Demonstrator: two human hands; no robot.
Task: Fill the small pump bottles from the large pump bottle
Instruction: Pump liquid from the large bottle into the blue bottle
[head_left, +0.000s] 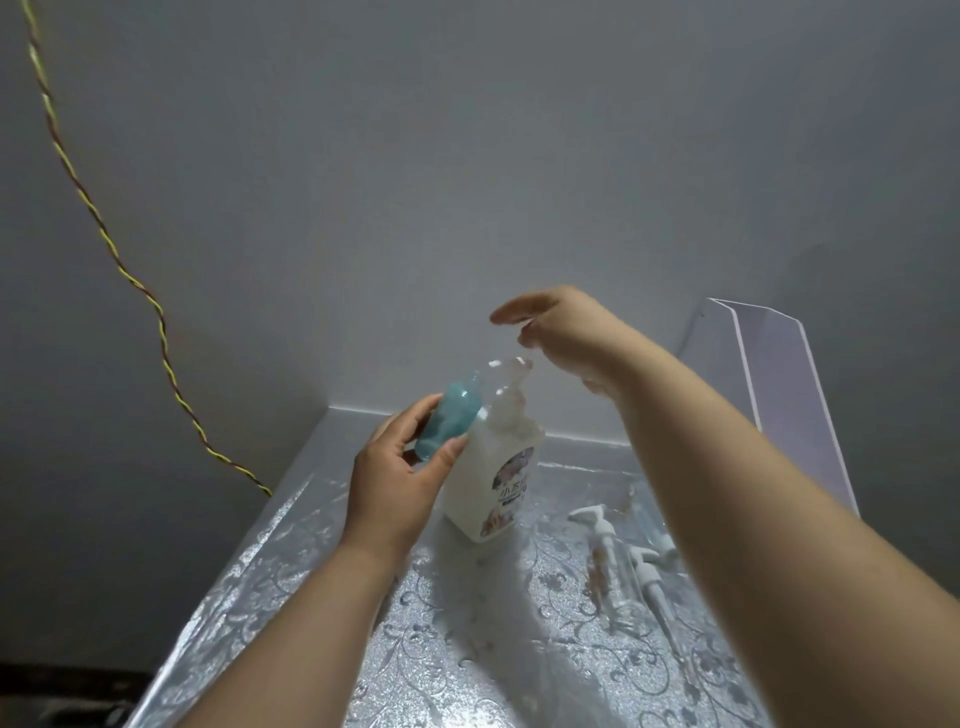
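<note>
A large white pump bottle (493, 483) with a flowered label stands upright on the silver patterned table (291, 561). Its white pump head (511, 387) points left. My left hand (400, 478) is shut on a small teal bottle (449, 421), tilted with its open neck up beside the pump spout. My right hand (563, 332) hovers just above the pump head, palm down, fingers spread, holding nothing. To the right lie loose white pump tops (597, 525) and a clear small bottle (623, 577), partly hidden by my right forearm.
A grey wall rises right behind the table. A twisted yellow and brown cord (156, 312) hangs down the wall on the left to the table's edge. A clear plastic stand (779, 384) leans at the back right.
</note>
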